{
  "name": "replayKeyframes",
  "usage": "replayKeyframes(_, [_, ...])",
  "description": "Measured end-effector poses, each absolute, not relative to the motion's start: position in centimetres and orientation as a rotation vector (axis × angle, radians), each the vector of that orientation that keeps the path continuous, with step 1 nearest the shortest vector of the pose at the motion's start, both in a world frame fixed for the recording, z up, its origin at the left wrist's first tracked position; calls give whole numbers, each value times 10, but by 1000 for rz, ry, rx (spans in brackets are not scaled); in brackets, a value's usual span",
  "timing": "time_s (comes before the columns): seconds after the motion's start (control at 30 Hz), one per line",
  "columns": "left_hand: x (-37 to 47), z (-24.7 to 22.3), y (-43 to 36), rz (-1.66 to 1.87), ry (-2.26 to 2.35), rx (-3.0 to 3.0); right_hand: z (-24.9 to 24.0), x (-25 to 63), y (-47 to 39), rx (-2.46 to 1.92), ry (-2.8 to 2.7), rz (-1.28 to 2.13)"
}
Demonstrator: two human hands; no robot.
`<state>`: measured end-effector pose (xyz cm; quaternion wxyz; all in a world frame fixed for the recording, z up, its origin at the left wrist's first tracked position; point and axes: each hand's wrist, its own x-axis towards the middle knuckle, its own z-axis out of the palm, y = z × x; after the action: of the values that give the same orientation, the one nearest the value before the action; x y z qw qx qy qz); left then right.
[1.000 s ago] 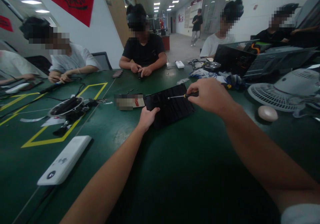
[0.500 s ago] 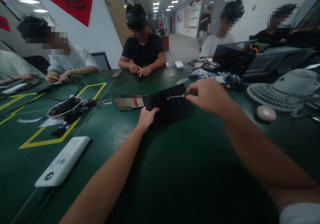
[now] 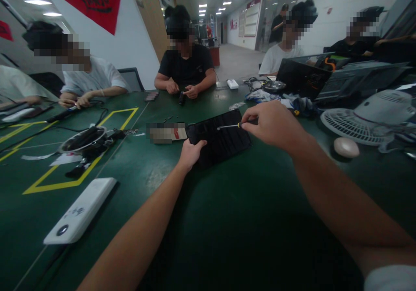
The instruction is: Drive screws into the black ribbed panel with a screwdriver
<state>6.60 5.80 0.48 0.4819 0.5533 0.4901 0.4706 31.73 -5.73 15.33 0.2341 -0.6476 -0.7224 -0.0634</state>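
Note:
A flat black rectangular panel (image 3: 224, 145) lies tilted askew on the green table in front of me. My left hand (image 3: 192, 153) is closed on its near left edge, thumb on top and the other fingers hidden. Between the fingertips of my right hand (image 3: 274, 122) is a screwdriver (image 3: 230, 126) with a yellow and black handle. Its thin metal shaft points left across the panel, and a small shiny spot shows at its tip. Whether that spot is a screw, I cannot tell. A pale box (image 3: 178, 132) with a red mark sits against the panel's left corner.
A white power bank (image 3: 81, 210) with a cable lies at the left. Behind it are a ring-shaped item (image 3: 82, 140) and cables within yellow tape. To the right stand a white fan (image 3: 373, 115) and a pale rounded object (image 3: 346, 147). Co-workers sit across the table.
My two hands, the panel and the screwdriver hold almost the same place. Across the table, a co-worker's hands have moved apart around a small dark object. A standing person in the background has moved right.

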Motion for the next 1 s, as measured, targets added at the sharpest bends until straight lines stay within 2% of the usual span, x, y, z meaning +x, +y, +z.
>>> replayKeyframes(0.53, [67, 3, 60, 1156, 1235, 1339, 152, 313, -55, -1828, -2025, -92])
replayKeyframes(1.0, [66, 3, 60, 1154, 1211, 1345, 154, 310, -58, -1928, -2001, -162])
